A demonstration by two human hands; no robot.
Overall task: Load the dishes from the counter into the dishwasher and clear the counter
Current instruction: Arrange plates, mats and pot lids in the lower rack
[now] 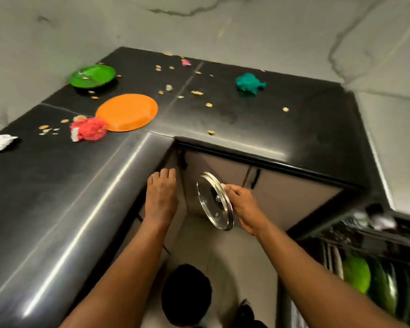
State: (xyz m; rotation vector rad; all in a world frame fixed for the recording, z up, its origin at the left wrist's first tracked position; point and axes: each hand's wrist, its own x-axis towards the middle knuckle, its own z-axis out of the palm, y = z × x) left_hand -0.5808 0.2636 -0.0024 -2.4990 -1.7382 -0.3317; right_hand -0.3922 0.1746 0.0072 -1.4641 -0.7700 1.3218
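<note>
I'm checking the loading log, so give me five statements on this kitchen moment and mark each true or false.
1. The right hand grips a glass lid. True.
2. The orange plate lies in the dishwasher rack. False: it lies on the black counter.
3. The left hand holds the green plate. False: it holds nothing, and that plate sits on the counter.
4. Crumbs are scattered over the counter. True.
5. A teal cloth lies on the counter. True.

Both arms out fwd; left hand palm-down, fingers relaxed; right hand curled, gripping.
</note>
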